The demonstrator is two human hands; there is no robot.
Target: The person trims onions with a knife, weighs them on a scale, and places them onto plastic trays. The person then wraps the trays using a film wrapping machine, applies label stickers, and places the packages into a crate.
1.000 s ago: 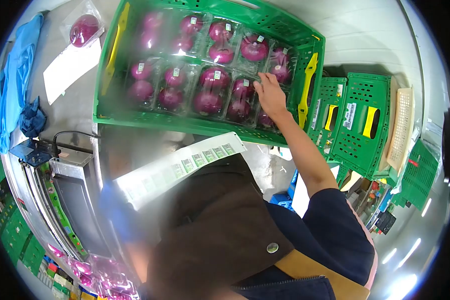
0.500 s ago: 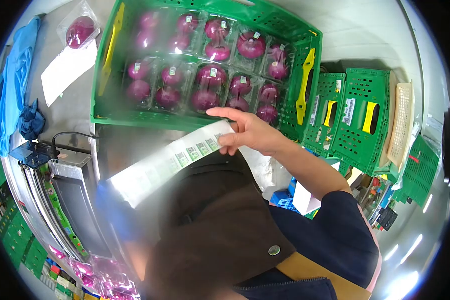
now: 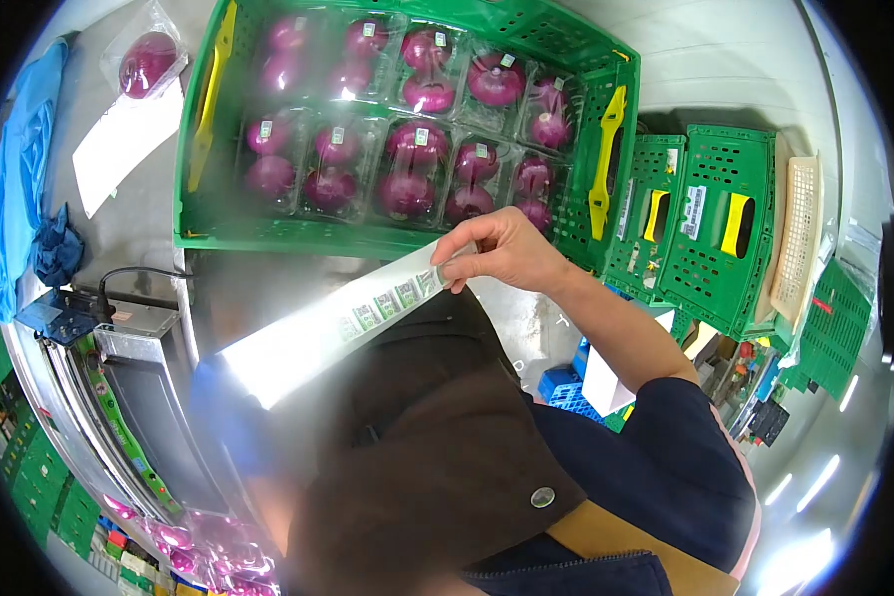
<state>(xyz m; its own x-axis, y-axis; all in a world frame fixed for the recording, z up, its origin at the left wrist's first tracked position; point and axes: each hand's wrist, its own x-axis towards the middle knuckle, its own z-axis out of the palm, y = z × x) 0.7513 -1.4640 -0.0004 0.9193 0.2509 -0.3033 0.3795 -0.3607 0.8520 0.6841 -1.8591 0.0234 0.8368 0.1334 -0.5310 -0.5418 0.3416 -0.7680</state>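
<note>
A white label strip (image 3: 318,323) with a row of small printed green-and-black stickers stretches across in front of my body. My right hand (image 3: 497,253) pinches its upper right end between thumb and fingers. At the lower left end, my left hand (image 3: 230,422) shows as a blurred blue glove closed at the strip's edge; its separate fingers cannot be made out. Just beyond the strip stands a green crate (image 3: 298,238) with yellow handles. Inside it, clear packs of red onions (image 3: 407,194) lie in two rows, most with a small sticker on top.
At left are a bagged red onion (image 3: 149,65), a white sheet (image 3: 129,144), blue plastic (image 3: 25,169) and a machine with a dark panel (image 3: 154,397). More green crates (image 3: 715,228) stand at right. Packed onions (image 3: 209,546) lie at lower left.
My right hand has changed its hold on the strip's end, its index finger now curled down onto it. The strip catches more glare. The view has shifted slightly.
</note>
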